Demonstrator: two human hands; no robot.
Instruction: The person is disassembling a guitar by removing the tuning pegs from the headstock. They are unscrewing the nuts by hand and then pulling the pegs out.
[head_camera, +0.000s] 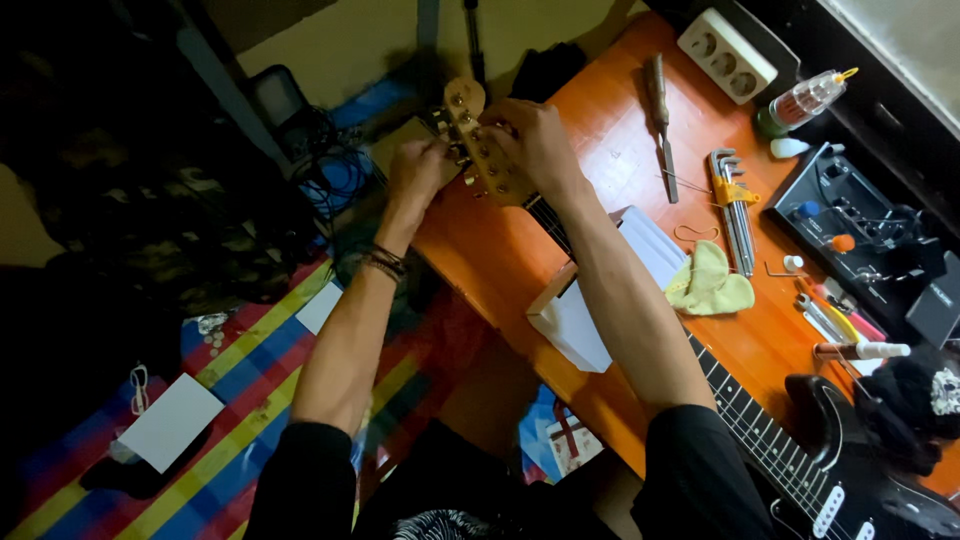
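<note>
An electric guitar lies along the orange table (520, 250), its black body (860, 470) at the lower right and its wooden headstock (478, 140) past the table's far end. My left hand (418, 172) pinches a tuning peg on the headstock's left edge. Over the headstock's top lies my right hand (535, 140), fingers curled on the pegs and strings. The neck (745, 415) runs under my right forearm and rests on a white box (580, 310).
On the table lie a yellow cloth (712, 283), a set of hex keys (735, 205), a file (662, 115), a white power strip (727, 55), a small bottle (805, 100) and a black device (860, 215). A striped mat (240, 390) with white paper (172, 420) covers the floor.
</note>
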